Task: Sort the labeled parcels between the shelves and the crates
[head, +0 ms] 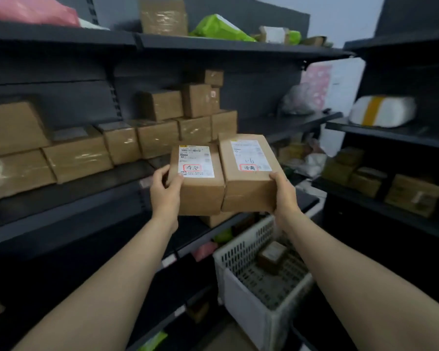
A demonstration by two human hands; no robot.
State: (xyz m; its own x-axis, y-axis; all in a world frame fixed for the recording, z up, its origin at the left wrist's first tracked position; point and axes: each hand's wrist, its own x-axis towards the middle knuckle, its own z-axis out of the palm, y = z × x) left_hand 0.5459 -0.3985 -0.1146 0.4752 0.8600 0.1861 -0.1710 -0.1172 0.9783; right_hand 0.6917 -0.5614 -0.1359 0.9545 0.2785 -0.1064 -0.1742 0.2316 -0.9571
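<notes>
Gripping the left parcel (200,191) mid-frame is the left hand (165,192); the right hand (284,193) is gripping the right parcel (249,191) beside it. Fingers (160,174) are catching only edges, so one could slip into the white crate (238,250) below.

Head-worn view, facing forward and down, close to shelves (61,209)

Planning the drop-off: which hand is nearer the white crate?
Right. The right hand holds the right parcel above the white crate; the left hand holds the left parcel farther left.
</notes>
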